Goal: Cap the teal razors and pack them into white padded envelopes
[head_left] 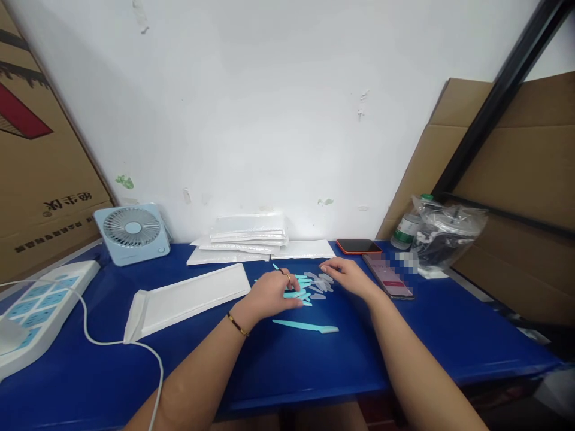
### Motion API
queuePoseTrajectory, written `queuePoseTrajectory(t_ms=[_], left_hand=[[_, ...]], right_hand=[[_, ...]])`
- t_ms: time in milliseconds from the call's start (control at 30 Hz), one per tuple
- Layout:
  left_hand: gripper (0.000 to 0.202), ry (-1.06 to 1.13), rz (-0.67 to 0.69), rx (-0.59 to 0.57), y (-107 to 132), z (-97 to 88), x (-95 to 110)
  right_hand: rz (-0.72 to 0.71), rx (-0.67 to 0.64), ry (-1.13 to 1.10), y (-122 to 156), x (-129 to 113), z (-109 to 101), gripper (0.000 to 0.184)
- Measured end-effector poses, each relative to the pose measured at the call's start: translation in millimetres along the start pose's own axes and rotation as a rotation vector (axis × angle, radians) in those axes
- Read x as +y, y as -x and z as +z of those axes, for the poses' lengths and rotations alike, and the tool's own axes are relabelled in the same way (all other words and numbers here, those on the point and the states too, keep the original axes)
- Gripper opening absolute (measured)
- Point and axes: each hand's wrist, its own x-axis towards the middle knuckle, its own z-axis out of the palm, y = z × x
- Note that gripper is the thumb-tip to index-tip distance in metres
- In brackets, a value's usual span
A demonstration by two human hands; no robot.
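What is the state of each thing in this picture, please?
Left hand: over turquoise tools, grip unclear
Right hand: beside clear pieces, grip unclear
Single turquoise tool: lying apart
Fan: standing, spinning unclear
Near envelope: lying flat
Rear envelopes: stacked
Orange-edged phone: screen dark
Other phone: screen lit
Bottle: capped, partly behind plastic bag
Power strip: plug on top

The head-worn camera looks forward and down at the nearby surface (309, 365). White wall (278, 108) dominates its upper half.

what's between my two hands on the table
In the head view, teal plastic pieces and clear plastic pieces lie loosely heaped between the left hand and the right hand.
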Motion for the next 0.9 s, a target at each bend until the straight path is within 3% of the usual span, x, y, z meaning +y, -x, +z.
queuePoseTrajectory(t_ms=[67, 167, 300, 400, 700, 800, 900], left_hand=[[0.034, 0.007, 0.099, -0.113, 3, 8.0, 10], [0.020, -0.018, 0.149, -0.208, 5, 20.4, 20], [0.013, -0.028, 0.041, -0.158, 3, 23.0, 19], [0.015, -0.023, -0.069, -0.086, 0, 16.5, 12], [0.019, 0.117, -0.162, -0.019, -1, 3.1, 2], [0.023, 0.261, -0.212, -0.033, 1, -3.0, -1], [0.027, 0.315, -0.219, 0.053, 2, -6.4, -6]], right_hand=[[0.001, -0.022, 0.004, 1, -1, -2, 0.031], [0.012, -0.174, -0.076, 6, -8, -5, 0.030], [0.000, -0.478, -0.244, 13, -20, -11, 0.032], [0.030, -0.561, -0.290, 14, -25, -9, 0.035], [0.054, -0.316, -0.415, 9, -22, 3, 0.034], [0.053, -0.184, -0.447, 7, -15, -5, 0.035], [0.067, 0.001, -0.483, 6, -9, -11, 0.035]])
